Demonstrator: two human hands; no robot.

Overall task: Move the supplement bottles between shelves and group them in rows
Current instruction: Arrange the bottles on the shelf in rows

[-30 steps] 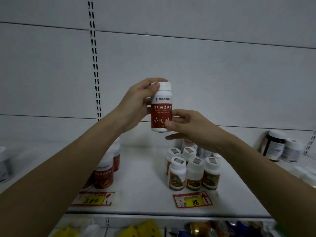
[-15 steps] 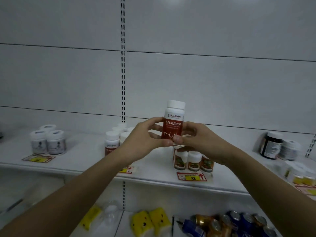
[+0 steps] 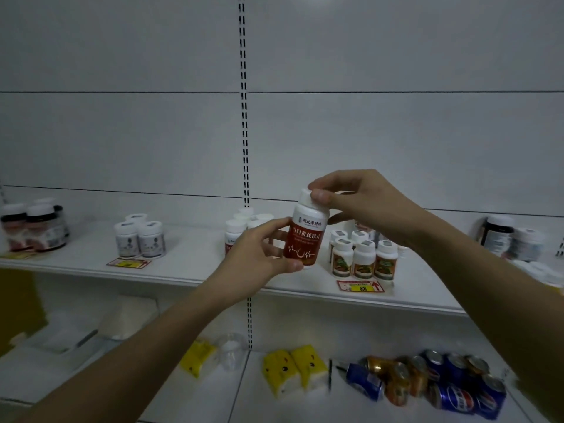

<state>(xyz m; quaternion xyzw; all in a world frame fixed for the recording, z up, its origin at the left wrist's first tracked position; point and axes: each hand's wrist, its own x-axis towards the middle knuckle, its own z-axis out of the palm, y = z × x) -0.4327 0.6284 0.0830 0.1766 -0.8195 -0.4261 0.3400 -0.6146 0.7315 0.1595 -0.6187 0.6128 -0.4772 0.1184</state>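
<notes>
While red bottle (image 3: 303,238) hangs in air ahead of shelf (image 3: 189,267), I hold it with both hands. Left hand (image 3: 253,259) wraps lower body from left side; thumb under base edge, fingers behind label. Right hand (image 3: 360,198) pinches white cap from above, thumb on cap front. Bottle near upright, top tilted slightly right, label toward me. Bottle row (image 3: 363,259) stands on shelf just right of it. Cans (image 3: 427,383) lie on lower shelf.

both arms reach forward, left hand (image 3: 259,257) curled around something low, right hand (image 3: 363,198) pinching from the top.
</notes>
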